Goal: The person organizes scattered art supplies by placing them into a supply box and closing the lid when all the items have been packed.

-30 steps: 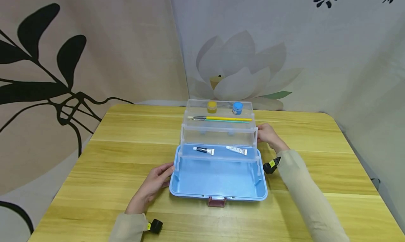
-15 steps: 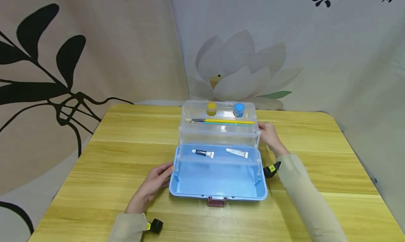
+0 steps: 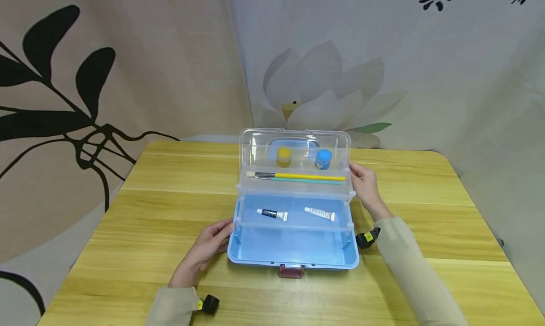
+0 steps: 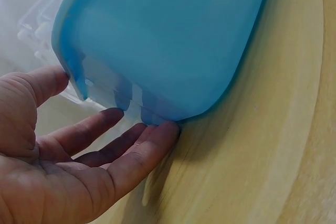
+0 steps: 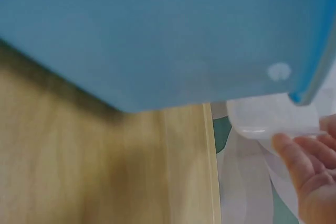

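Note:
A blue toolbox [image 3: 294,250] with a clear lid [image 3: 255,139] and stepped clear trays stands open. My right hand [image 3: 364,185] holds the lid's right edge; its fingertips press the clear plastic [image 5: 262,124] in the right wrist view. My left hand [image 3: 208,244] rests against the box's left side. In the left wrist view, the thumb touches near the rim and extended fingers [image 4: 142,156] lie along the outer wall. The upper tray carries a yellow jar [image 3: 284,157], a blue jar [image 3: 323,159] and paintbrushes [image 3: 306,177]. Two paint tubes, one dark [image 3: 272,215] and one white [image 3: 319,214], lie in the lower tray.
The box stands on a yellow wooden table [image 3: 170,189], its brown latch [image 3: 291,271] facing the front. A patterned cloth [image 3: 179,70] hangs behind the table's far edge.
The clear lid has swung up behind the trays. The trays, with jars, brushes and tubes, have sunk toward the front. My right hand has moved with the lid; my left stays put.

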### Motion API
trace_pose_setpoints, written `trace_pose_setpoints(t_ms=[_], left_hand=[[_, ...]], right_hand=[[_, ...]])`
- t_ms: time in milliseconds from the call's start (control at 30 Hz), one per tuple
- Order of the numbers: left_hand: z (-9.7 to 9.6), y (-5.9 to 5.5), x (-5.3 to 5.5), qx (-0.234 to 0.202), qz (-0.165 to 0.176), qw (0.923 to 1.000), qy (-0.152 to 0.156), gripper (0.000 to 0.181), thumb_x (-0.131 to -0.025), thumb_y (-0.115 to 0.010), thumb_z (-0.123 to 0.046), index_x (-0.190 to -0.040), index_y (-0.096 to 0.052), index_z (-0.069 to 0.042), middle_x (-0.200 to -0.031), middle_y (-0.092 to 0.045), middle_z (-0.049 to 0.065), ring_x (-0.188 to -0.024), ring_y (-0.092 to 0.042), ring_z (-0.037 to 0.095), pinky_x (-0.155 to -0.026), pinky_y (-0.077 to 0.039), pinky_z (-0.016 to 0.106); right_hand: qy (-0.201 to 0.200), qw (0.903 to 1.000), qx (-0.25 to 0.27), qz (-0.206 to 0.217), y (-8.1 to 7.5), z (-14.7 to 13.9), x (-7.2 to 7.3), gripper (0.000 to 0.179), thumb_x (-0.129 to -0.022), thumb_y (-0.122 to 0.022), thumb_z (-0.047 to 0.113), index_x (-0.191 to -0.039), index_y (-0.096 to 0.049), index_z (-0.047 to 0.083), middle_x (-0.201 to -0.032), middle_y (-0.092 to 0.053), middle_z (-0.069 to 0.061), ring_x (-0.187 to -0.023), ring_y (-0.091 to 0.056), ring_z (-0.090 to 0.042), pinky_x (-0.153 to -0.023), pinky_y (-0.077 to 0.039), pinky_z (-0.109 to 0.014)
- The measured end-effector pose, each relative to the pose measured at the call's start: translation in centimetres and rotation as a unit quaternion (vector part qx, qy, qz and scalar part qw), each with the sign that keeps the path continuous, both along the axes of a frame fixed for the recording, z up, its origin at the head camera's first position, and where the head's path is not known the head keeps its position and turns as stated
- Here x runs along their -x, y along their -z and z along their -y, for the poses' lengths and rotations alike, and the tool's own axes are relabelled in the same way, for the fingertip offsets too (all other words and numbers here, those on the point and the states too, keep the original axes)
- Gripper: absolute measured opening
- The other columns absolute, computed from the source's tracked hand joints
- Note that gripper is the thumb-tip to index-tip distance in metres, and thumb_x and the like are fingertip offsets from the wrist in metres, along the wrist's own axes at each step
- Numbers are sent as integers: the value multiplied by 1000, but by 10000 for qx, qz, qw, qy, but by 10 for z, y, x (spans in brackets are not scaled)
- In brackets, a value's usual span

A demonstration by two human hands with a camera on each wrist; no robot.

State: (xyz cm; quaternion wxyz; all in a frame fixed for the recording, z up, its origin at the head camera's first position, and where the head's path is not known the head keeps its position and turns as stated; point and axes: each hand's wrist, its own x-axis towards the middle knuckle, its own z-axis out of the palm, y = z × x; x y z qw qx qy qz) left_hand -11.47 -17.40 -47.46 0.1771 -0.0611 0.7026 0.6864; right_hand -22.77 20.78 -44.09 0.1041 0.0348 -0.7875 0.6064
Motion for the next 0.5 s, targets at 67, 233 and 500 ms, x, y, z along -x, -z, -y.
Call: trace_pose_setpoints(t_ms=[67,233,500], left_hand=[[-1,1,0,-31,-9,10000,-15,50,-98,-52,-23,-135,-42,9,-133,-47,26,-112,-54,26,-85,-52,39],[-2,2,0,-43,-7,10000,-74,50,-97,-52,-24,-134,-43,9,-132,-47,26,-114,-53,27,-85,-52,39],[-2,2,0,-31,47,9999,-96,52,-98,-51,-25,-135,-41,9,-133,-46,27,-114,-53,28,-85,-52,38]], right_hand=[[-68,9998,139,-150,-2,-1,-4,32,-94,-52,0,-125,-53,-8,-113,-57,-29,-73,-59,7,-65,-50,-12],[-418,9971,385,-507,5,-9,-9,33,-97,-50,7,-126,-51,-7,-120,-59,-13,-85,-61,3,-72,-52,-16],[-479,9914,1028,-656,5,-13,-14,36,-99,-49,15,-118,-55,-15,-110,-65,13,-101,-60,-4,-70,-54,-21]])
